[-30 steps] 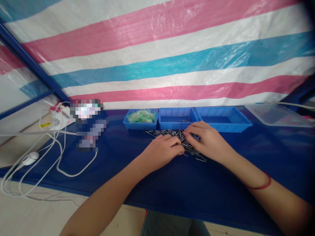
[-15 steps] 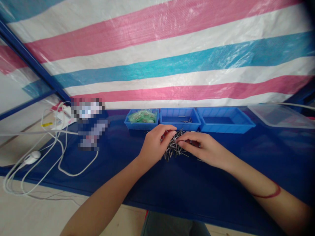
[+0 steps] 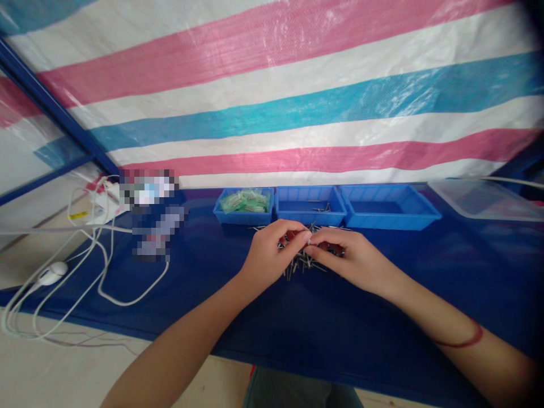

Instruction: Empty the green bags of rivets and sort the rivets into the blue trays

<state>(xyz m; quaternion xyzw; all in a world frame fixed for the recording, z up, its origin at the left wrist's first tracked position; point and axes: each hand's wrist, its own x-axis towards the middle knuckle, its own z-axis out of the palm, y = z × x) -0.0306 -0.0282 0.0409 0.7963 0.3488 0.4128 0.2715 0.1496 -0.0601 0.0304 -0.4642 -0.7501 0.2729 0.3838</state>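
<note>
- The left hand (image 3: pixel 272 249) and right hand (image 3: pixel 352 255) meet fingertip to fingertip, both pinched shut on metal pins (image 3: pixel 302 262).
- The heap of pins lies mid-table (image 3: pixel 297 323), just near of the bins.
- Likely step: singling pins out. They are thin and tangled, so it calls for a fine pinch.
- The left blue bin (image 3: pixel 242 219) holds green packets (image 3: pixel 246 201).
- The middle blue bin (image 3: pixel 310 217) holds a few pins.

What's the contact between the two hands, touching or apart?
Touching. The head view shows the fingertips of the left hand meeting those of the right hand over the pins, with no gap between them.
</note>
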